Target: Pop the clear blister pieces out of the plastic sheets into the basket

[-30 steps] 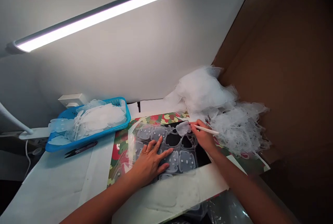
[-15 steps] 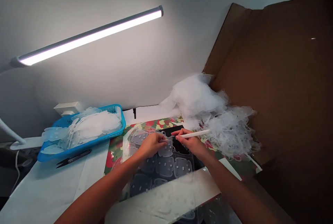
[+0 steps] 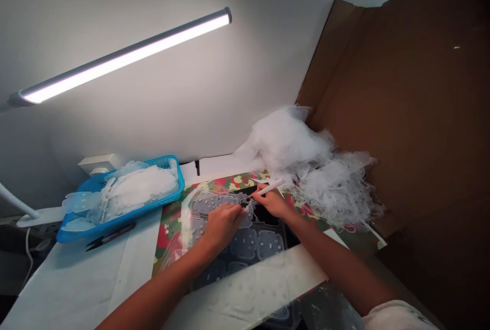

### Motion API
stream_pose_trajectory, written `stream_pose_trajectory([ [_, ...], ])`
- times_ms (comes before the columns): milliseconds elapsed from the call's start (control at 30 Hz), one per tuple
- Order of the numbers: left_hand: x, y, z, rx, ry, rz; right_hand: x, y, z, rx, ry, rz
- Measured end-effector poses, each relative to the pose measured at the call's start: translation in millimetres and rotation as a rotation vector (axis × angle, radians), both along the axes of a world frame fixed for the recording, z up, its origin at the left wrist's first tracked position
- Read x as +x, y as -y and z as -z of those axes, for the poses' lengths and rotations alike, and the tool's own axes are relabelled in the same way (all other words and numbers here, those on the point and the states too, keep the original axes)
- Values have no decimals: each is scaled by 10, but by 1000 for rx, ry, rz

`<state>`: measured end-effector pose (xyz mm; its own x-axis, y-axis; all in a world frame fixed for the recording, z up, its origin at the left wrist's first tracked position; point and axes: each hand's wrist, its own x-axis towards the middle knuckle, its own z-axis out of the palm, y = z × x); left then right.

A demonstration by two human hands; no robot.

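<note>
- Right now, the left hand (image 3: 225, 226) is curling over a clear plastic sheet (image 3: 245, 245), its fingers pressed together on the film, though I cannot tell whether they are pinching it.
- Just beside it, the right hand (image 3: 274, 203) is pinching a white stick (image 3: 270, 187) between thumb and fingers, its tip pointing up and away.
- That sheet, molded with rounded squares, is lying across a black board (image 3: 270, 213), which is sitting on a patterned mat (image 3: 167, 233).
- Left of the mat, a blue basket (image 3: 153, 206) is holding more clear plastic pieces (image 3: 141, 185).
- Small black snips (image 3: 111, 236) are lying just below the basket on white paper (image 3: 76, 276).
- Beyond the hands, a heap of plastic scraps (image 3: 283, 140) is piling against brown cardboard (image 3: 401, 115).
- Overhead, a tube lamp (image 3: 122, 56) is shining.
</note>
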<state>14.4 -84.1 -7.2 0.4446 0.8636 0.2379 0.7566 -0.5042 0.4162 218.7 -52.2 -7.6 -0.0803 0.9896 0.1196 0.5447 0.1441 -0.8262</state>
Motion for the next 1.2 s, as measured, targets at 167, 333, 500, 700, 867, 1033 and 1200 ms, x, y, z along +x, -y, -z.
stream_pose_trajectory([
  [167,-315,142,-51,62,287,38,174,-124,55,-1,9,27],
  [333,-707,80,-183,-262,400,-127,241,-109,-86,45,-136,102],
  [500,-769,137,-115,-99,-58,-147,-196,131,-110,148,-92,-120],
  [700,-671,310,111,58,-333,63,-578,328,93,162,-26,-333],
  [867,-692,293,133,50,-384,82,-600,280,150,192,32,-326],
  [1033,-679,303,159,28,-401,71,-615,274,123,187,102,-331],
  [1200,-660,347,141,76,-525,81,-590,321,130,266,193,-401],
])
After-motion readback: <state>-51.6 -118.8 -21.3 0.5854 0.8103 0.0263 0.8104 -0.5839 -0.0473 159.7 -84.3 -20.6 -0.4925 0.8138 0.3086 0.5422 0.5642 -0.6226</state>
